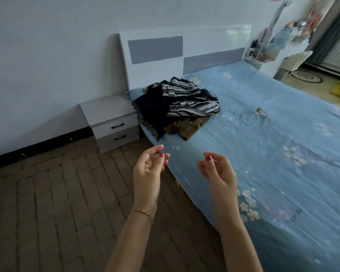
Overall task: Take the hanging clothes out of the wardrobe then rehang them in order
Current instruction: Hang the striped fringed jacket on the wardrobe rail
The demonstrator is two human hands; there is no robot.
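A pile of clothes (175,107) lies at the head end of the bed (273,154): a dark navy garment, a black-and-white striped one on top, and brown fabric underneath. My left hand (148,169) hovers over the bed's near edge, below the pile, with loosely curled fingers and nothing in it. My right hand (217,170) is raised beside it over the blue floral sheet, also loosely curled and empty. Both hands are well short of the clothes. No wardrobe is in view.
A grey two-drawer nightstand (112,122) stands left of the bed against the white wall. A small metal object (260,112) lies on the sheet right of the pile. A cluttered white table (273,54) stands at the far right. The floor is brown herringbone brick (57,203).
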